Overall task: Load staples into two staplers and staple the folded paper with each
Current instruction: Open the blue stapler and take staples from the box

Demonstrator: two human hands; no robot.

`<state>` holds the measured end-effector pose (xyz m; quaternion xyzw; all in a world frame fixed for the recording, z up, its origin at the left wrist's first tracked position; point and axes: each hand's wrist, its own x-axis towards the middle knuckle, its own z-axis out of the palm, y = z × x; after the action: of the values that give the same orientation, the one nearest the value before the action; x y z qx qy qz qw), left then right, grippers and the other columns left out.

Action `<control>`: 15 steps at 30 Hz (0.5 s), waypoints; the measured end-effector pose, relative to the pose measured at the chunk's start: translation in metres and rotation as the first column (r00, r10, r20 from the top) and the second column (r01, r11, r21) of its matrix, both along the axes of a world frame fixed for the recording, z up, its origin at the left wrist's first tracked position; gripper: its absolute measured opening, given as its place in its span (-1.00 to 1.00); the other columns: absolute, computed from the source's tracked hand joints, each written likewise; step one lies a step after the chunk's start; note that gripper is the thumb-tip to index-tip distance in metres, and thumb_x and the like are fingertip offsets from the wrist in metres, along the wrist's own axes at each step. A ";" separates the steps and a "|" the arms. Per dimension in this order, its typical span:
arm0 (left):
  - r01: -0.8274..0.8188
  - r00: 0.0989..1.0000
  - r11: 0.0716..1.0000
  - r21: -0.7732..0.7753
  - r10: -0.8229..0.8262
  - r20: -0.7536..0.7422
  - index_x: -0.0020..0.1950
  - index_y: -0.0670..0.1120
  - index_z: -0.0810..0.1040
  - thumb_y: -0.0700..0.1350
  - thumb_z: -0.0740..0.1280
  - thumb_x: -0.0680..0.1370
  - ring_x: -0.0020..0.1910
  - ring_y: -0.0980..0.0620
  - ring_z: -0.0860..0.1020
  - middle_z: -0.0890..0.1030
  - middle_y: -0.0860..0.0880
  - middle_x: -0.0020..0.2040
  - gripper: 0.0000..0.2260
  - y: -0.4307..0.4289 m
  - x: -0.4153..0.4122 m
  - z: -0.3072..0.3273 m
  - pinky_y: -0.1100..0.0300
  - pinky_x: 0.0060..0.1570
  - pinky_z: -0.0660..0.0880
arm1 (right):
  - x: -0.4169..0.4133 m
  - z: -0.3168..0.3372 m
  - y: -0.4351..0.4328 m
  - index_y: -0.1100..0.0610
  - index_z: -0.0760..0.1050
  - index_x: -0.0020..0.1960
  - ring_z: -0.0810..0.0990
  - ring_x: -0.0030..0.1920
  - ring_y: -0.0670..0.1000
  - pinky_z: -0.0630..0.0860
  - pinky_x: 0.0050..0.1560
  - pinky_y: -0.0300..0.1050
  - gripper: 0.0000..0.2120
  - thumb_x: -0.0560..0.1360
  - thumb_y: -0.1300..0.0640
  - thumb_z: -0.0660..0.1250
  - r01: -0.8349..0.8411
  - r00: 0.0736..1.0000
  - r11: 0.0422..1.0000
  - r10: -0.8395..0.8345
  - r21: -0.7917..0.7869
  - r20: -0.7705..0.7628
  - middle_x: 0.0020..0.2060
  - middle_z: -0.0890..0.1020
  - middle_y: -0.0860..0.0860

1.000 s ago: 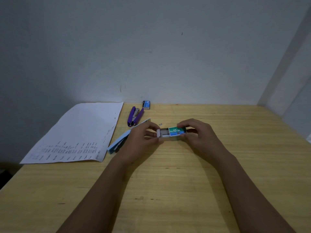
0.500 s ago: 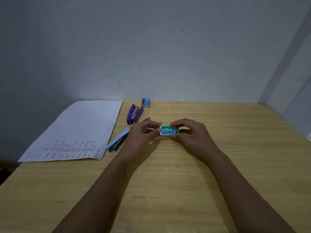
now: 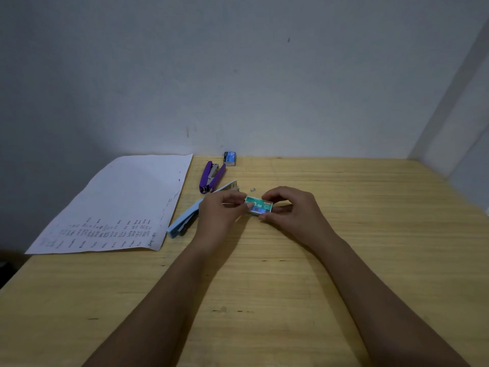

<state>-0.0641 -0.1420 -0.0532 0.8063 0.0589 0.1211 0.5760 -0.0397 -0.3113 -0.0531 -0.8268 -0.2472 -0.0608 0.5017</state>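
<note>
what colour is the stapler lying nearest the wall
Purple stapler, clearest in the head view.

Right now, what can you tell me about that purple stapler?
The purple stapler lies on the wooden table near the wall, swung open in a narrow V with its grey metal staple channel showing. It looks plastic-bodied. Neither hand touches it; it sits between the paper sheet and a small blue staple box.

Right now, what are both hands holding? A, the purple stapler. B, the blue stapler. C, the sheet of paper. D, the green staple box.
D: the left hand and right hand pinch the green staple box between them, while both staplers and the paper lie untouched on the table.
</note>
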 end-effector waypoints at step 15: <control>0.018 0.999 0.982 0.187 -0.010 -0.043 0.14 -0.08 0.53 -0.19 0.30 0.55 -0.04 0.17 0.52 0.57 0.03 -0.03 -0.82 -0.006 0.006 -0.002 0.44 -0.32 0.41 | 0.001 0.000 0.000 0.03 0.58 0.08 0.58 0.01 -0.18 0.55 -0.06 -0.38 -0.63 0.30 0.19 0.54 0.056 0.996 0.996 -0.061 -0.075 -0.070 -0.04 0.63 -0.12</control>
<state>-0.0584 -0.1480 -0.0549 0.8596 0.0535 0.1053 0.4971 -0.0387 -0.3115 -0.0534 -0.8531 -0.2067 -0.0365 0.4777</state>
